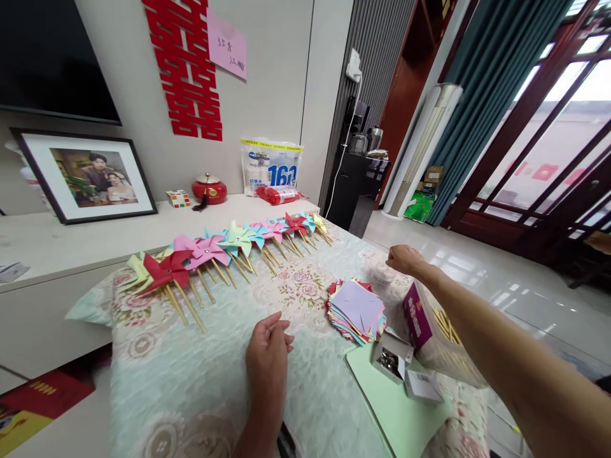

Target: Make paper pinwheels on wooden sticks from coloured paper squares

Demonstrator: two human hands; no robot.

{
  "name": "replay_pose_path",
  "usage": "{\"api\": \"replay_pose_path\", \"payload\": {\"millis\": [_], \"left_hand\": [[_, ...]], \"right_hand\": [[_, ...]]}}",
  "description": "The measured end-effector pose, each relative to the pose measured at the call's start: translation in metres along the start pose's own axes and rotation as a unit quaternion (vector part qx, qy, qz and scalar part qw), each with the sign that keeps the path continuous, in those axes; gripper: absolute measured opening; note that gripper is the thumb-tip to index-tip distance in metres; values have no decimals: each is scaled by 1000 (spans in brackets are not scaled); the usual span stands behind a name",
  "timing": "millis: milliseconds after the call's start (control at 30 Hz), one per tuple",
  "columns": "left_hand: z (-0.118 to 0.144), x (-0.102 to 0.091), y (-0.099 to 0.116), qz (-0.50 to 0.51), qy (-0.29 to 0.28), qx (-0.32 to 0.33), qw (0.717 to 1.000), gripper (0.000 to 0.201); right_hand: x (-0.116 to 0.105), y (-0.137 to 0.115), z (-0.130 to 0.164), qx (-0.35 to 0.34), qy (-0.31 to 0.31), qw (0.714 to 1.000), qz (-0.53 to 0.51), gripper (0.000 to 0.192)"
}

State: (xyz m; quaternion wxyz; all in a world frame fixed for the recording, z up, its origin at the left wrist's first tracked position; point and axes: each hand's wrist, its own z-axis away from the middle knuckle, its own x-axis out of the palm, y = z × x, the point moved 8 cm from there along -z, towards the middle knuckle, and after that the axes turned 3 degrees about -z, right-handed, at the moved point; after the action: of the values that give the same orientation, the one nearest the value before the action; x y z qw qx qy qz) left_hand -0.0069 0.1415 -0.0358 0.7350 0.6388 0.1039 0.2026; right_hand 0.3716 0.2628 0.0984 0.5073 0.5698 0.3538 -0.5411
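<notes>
"160" marks a bag (252, 166), upper centre; left hand (270, 340) curls loosely, empty, near paper squares (357, 308); right hand (405, 259), grip unclear; dark object (286, 441) cropped, bottom centre.

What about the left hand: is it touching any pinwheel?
No, the left hand is over the cloth, plainly apart from the row of pinwheels.
</notes>
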Motion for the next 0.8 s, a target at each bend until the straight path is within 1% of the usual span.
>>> {"api": "replay_pose_path", "payload": {"millis": [133, 300, 567, 800], "left_hand": [[0, 1, 0, -10, -1, -5, 1000, 35], [0, 2, -1, -17, -5, -14, 1000, 37], [1, 3, 0, -9, -6, -23, 1000, 36], [3, 3, 5, -9, -3, -24, 1000, 33]], "right_hand": [[11, 7, -10, 17, -9, 1000, -6, 32], [14, 13, -16, 37, -24, 999, -4, 31], [11, 4, -11, 29, -19, 999, 24, 33], [11, -1, -9, 4, -35, 999, 27, 33]]}}
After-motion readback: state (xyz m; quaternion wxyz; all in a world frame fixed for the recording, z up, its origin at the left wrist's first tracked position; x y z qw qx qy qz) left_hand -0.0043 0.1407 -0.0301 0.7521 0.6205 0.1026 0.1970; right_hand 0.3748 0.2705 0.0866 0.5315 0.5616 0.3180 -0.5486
